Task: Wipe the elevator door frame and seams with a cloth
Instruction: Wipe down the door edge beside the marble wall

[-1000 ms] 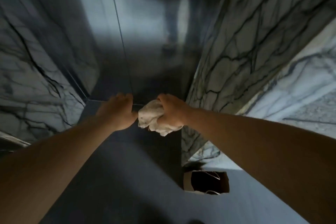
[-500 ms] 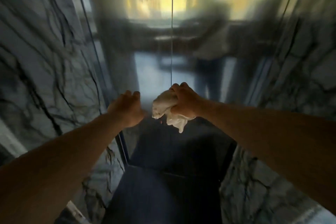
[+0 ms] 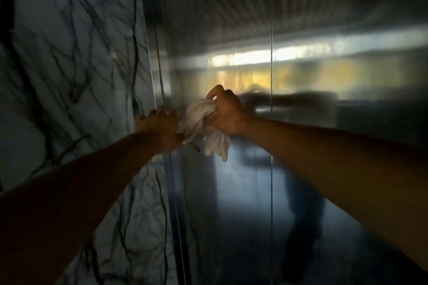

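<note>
Head view, looking along two bare forearms that reach forward to a closed steel elevator door (image 3: 301, 122). The right hand (image 3: 225, 113) is clenched around a crumpled white cloth (image 3: 201, 127), holding the bunched part against the left door panel while loose ends hang below the fist. The left hand (image 3: 159, 131) lies flat with fingers spread, its grip released and grasping nothing; its fingertips reach the door frame (image 3: 159, 65), and its thumb side touches the cloth. The two hands sit just beside each other, right slightly higher.

The frame runs as a narrow bright metal strip, upright and leaning a little in this wide lens, from the top of the picture down past the left hand to the bottom edge. To its left stands a veined marble wall (image 3: 69, 65), meeting the frame along one long vertical edge. To the right, the centre seam (image 3: 271, 65) between the two door panels shows as a thin vertical line, well apart from the cloth. The panel surface above, below and to the right of the hands is bare, carrying only blurred reflections.
</note>
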Tool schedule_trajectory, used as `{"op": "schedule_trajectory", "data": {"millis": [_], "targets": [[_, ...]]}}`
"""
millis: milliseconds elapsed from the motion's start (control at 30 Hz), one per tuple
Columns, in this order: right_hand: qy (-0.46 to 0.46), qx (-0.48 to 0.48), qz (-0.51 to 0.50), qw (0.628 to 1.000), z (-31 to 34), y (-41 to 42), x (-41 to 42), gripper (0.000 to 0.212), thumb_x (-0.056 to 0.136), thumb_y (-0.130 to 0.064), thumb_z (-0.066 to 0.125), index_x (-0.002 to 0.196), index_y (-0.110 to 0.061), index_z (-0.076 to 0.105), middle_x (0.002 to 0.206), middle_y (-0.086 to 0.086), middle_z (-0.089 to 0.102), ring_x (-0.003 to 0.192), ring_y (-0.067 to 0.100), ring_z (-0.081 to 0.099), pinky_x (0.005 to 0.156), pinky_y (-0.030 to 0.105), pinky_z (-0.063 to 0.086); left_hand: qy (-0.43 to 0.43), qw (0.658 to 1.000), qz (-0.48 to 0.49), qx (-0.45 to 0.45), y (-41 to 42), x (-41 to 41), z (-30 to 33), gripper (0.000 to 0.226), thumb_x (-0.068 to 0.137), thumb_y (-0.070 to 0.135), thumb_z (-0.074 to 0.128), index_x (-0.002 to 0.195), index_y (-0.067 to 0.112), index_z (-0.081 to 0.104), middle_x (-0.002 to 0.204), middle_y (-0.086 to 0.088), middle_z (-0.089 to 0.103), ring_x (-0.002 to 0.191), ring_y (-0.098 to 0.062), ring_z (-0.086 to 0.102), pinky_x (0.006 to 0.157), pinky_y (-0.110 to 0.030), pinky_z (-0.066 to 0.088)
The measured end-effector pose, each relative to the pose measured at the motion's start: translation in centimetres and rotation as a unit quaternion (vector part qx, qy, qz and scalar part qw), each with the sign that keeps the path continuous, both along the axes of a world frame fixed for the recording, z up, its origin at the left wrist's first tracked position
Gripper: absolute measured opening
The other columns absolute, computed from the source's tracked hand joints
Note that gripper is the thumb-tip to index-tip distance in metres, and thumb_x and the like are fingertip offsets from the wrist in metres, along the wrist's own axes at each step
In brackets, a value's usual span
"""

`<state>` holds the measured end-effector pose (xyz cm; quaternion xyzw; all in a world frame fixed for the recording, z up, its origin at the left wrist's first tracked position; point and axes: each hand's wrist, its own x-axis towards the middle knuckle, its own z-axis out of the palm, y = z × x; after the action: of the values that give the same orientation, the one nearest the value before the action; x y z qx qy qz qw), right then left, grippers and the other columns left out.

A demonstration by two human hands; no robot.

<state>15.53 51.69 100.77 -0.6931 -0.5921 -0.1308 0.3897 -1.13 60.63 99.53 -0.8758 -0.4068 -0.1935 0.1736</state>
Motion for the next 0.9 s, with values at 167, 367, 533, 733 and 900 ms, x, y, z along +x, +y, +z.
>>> {"op": "schedule_trajectory", "data": {"millis": [167, 367, 533, 733, 900], "targets": [[-0.022, 0.106, 0.043, 0.993, 8.6, 8.1, 2.7, 0.048, 0.074, -0.026, 0.073, 0.116, -0.02, 0.051, 0.114, 0.01, 0.046, 0.097, 0.029, 0.056, 0.08, 0.027, 0.045, -0.033, 0.996, 0.057, 0.066, 7.0, 2.0, 9.2, 0.073, 0.087, 0.056, 0.06, 0.143, 0.013, 0.038, 0.141, -0.018, 0.046, 0.13, -0.038, 0.047, 0.103, -0.051, 0.042], [-0.06, 0.19, 0.07, 0.977, 18.4, 15.3, 5.1, 0.047, 0.075, -0.029, 0.076, 0.113, -0.025, 0.049, 0.118, 0.005, 0.04, 0.092, 0.023, 0.056, 0.087, 0.032, 0.048, -0.031, 0.986, 0.103, 0.126, 12.6, 4.0, 17.8, 0.07, 0.088, 0.047, 0.062, 0.144, 0.014, 0.036, 0.145, -0.017, 0.041, 0.134, -0.036, 0.042, 0.11, -0.052, 0.038], [-0.118, 0.252, 0.064, 0.958, 24.5, 20.5, 6.4, 0.046, 0.076, -0.027, 0.075, 0.114, -0.024, 0.048, 0.12, 0.005, 0.039, 0.086, 0.023, 0.057, 0.079, 0.034, 0.05, -0.027, 0.971, 0.104, 0.215, 17.1, 6.1, 23.7, 0.064, 0.091, 0.052, 0.053, 0.141, 0.016, 0.04, 0.147, -0.016, 0.041, 0.136, -0.035, 0.041, 0.111, -0.053, 0.035], [-0.154, 0.361, 0.02, 0.92, 29.9, 26.6, 8.4, 0.046, 0.072, -0.02, 0.076, 0.11, -0.023, 0.049, 0.119, 0.007, 0.04, 0.088, 0.025, 0.056, 0.076, 0.032, 0.05, 0.013, 0.936, 0.129, 0.326, 20.9, 8.1, 30.7, 0.064, 0.091, 0.056, 0.046, 0.141, 0.015, 0.043, 0.148, -0.015, 0.04, 0.137, -0.033, 0.038, 0.114, -0.054, 0.03], [-0.171, 0.426, -0.017, 0.888, 35.3, 31.3, 8.0, 0.04, 0.077, -0.018, 0.072, 0.111, -0.017, 0.05, 0.118, 0.008, 0.04, 0.087, 0.025, 0.055, 0.076, 0.041, 0.053, -0.031, 0.915, 0.135, 0.38, 25.2, 8.5, 36.0, 0.065, 0.092, 0.054, 0.047, 0.141, 0.012, 0.042, 0.146, -0.015, 0.041, 0.137, -0.034, 0.037, 0.115, -0.055, 0.028]]}}
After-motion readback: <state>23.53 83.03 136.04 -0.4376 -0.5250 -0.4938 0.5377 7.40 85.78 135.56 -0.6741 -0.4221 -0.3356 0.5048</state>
